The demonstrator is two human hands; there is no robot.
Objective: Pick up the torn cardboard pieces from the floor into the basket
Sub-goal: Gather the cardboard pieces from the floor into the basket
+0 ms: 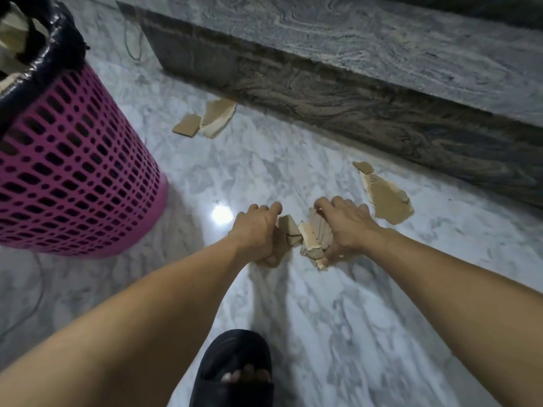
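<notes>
Both hands are down at the floor (338, 304). Left hand (258, 230) curls its fingers around cardboard scraps (286, 230); right hand (346, 227) grips a second clump (314, 242). Palms hide most of both clumps, so a piece count is not possible. Three loose pieces lie apart: one large piece (388, 198) just beside the right hand, two pieces (205, 118) near the stone step (352, 92). One pink basket (73, 171), cut off at left, stands well apart from the hands.
</notes>
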